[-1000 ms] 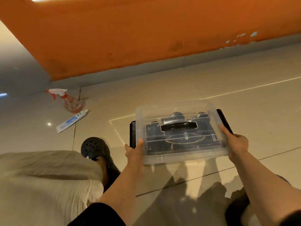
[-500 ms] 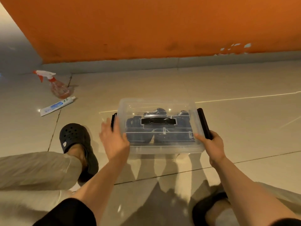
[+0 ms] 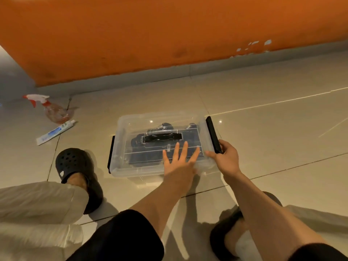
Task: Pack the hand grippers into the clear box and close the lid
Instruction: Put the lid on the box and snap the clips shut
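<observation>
On the tiled floor ahead of me sat the clear box (image 3: pixel 162 146), long axis left-right, hand grippers (image 3: pixel 160 144) inside. My left hand (image 3: pixel 178 162) pressed flat and spread on its lid (image 3: pixel 135 125); my right hand (image 3: pixel 226 159), nearer, gripped the right latch (image 3: pixel 212 136). No lettering was legible.

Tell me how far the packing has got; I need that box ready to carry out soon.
Done: the hand grippers lie inside the clear box, and the lid sits on top. In hand: the left hand presses flat on the lid's near right part while the right hand holds the black right latch. Left: that latch looks not yet clipped down; whether the left latch is fastened cannot be told.
</observation>
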`<act>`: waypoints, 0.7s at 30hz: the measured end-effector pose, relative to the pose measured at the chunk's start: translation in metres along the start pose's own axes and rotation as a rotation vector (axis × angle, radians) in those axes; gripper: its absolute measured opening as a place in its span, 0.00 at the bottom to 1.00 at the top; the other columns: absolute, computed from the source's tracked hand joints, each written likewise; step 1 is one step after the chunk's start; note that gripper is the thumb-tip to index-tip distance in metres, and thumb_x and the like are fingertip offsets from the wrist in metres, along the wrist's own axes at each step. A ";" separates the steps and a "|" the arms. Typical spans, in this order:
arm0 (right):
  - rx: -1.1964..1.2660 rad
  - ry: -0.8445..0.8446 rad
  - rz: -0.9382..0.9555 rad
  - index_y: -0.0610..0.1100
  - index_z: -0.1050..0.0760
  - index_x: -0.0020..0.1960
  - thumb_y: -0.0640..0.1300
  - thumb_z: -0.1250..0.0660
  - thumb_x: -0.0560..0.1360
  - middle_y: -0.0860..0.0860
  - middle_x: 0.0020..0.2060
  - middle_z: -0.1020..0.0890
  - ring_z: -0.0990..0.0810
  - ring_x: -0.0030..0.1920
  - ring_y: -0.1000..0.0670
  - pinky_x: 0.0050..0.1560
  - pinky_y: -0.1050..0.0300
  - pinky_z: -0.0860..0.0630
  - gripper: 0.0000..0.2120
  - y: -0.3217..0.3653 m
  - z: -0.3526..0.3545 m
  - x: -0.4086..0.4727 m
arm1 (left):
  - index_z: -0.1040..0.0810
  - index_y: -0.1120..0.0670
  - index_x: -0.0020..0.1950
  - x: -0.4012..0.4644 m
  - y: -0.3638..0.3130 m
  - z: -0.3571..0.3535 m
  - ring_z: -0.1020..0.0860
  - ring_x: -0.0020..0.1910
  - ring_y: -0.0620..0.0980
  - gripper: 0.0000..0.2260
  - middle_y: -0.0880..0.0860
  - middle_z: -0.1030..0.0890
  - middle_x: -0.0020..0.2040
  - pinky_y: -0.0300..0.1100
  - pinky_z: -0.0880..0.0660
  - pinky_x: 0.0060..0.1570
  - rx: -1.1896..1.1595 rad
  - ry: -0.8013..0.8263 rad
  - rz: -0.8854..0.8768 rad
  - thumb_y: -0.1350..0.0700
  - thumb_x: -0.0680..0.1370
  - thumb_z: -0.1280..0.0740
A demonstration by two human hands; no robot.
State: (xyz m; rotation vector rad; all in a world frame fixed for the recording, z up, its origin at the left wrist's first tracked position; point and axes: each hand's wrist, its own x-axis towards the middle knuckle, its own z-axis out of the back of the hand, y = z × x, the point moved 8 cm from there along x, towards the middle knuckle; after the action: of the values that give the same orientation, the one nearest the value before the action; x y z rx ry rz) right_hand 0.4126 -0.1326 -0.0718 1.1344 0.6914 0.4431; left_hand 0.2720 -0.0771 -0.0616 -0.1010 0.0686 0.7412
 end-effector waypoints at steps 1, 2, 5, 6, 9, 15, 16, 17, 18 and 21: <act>-0.005 -0.008 -0.004 0.43 0.27 0.64 0.39 0.24 0.67 0.47 0.54 0.21 0.21 0.53 0.45 0.53 0.48 0.20 0.27 0.000 0.000 0.000 | 0.56 0.41 0.76 0.001 0.000 -0.006 0.57 0.77 0.59 0.34 0.55 0.57 0.78 0.68 0.57 0.71 -0.013 0.058 0.002 0.45 0.78 0.37; -0.018 -0.016 0.000 0.43 0.27 0.64 0.38 0.25 0.67 0.46 0.55 0.21 0.21 0.53 0.46 0.53 0.50 0.20 0.26 0.000 -0.001 -0.001 | 0.60 0.41 0.76 0.002 0.001 -0.010 0.62 0.76 0.59 0.34 0.54 0.61 0.78 0.67 0.61 0.71 -0.024 0.129 0.019 0.46 0.79 0.39; -0.091 -0.053 0.035 0.41 0.26 0.63 0.35 0.28 0.69 0.44 0.55 0.20 0.22 0.53 0.46 0.54 0.53 0.22 0.22 0.007 -0.003 -0.002 | 0.63 0.41 0.75 0.003 0.000 -0.008 0.66 0.75 0.58 0.34 0.53 0.65 0.77 0.66 0.63 0.70 -0.031 0.185 0.046 0.46 0.80 0.42; -0.111 -0.063 0.050 0.41 0.26 0.63 0.34 0.29 0.70 0.44 0.55 0.20 0.22 0.54 0.45 0.54 0.54 0.23 0.22 0.010 -0.003 -0.004 | 0.63 0.41 0.75 0.003 -0.001 -0.008 0.66 0.75 0.58 0.34 0.53 0.65 0.77 0.67 0.63 0.71 -0.044 0.187 0.048 0.45 0.80 0.42; -0.149 -0.074 0.085 0.40 0.28 0.64 0.34 0.30 0.71 0.42 0.56 0.21 0.22 0.56 0.43 0.54 0.54 0.24 0.22 0.012 -0.003 -0.007 | 0.63 0.41 0.75 0.002 -0.002 -0.009 0.66 0.75 0.58 0.34 0.54 0.65 0.77 0.67 0.62 0.71 -0.029 0.207 0.048 0.45 0.80 0.42; -0.270 -0.100 0.126 0.39 0.29 0.66 0.34 0.35 0.72 0.42 0.58 0.21 0.23 0.59 0.42 0.60 0.48 0.23 0.21 0.013 -0.009 -0.010 | 0.62 0.41 0.76 0.001 -0.004 -0.007 0.64 0.76 0.58 0.34 0.55 0.63 0.78 0.67 0.61 0.71 -0.035 0.170 0.052 0.45 0.79 0.41; -0.295 -0.110 0.130 0.39 0.29 0.67 0.35 0.36 0.73 0.41 0.59 0.21 0.23 0.59 0.42 0.60 0.47 0.23 0.22 0.012 -0.010 -0.010 | 0.61 0.41 0.76 0.001 -0.004 -0.006 0.63 0.76 0.58 0.33 0.55 0.62 0.78 0.67 0.61 0.71 -0.028 0.154 0.049 0.45 0.80 0.41; -0.316 -0.115 0.132 0.40 0.29 0.67 0.35 0.36 0.73 0.41 0.59 0.21 0.23 0.59 0.42 0.59 0.46 0.23 0.22 0.012 -0.011 -0.009 | 0.61 0.41 0.76 0.000 -0.003 -0.005 0.63 0.76 0.58 0.33 0.55 0.62 0.78 0.66 0.61 0.71 -0.021 0.144 0.046 0.45 0.80 0.42; -0.337 -0.114 0.135 0.40 0.29 0.67 0.36 0.35 0.73 0.42 0.59 0.21 0.22 0.59 0.42 0.59 0.46 0.23 0.22 0.013 -0.012 -0.009 | 0.61 0.42 0.76 0.000 -0.003 -0.005 0.63 0.76 0.58 0.32 0.55 0.62 0.78 0.66 0.62 0.71 -0.013 0.142 0.041 0.45 0.80 0.42; -0.406 -0.102 0.134 0.40 0.30 0.67 0.37 0.35 0.74 0.42 0.59 0.21 0.22 0.59 0.42 0.59 0.49 0.23 0.21 0.012 -0.012 -0.007 | 0.61 0.42 0.76 0.001 -0.003 -0.006 0.64 0.76 0.58 0.33 0.54 0.63 0.77 0.64 0.63 0.70 -0.009 0.146 0.019 0.45 0.80 0.42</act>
State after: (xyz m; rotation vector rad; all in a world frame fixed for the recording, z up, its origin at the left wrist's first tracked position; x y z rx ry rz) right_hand 0.3992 -0.1244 -0.0616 0.8140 0.4128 0.6044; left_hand 0.2746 -0.0788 -0.0672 -0.1633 0.2060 0.7520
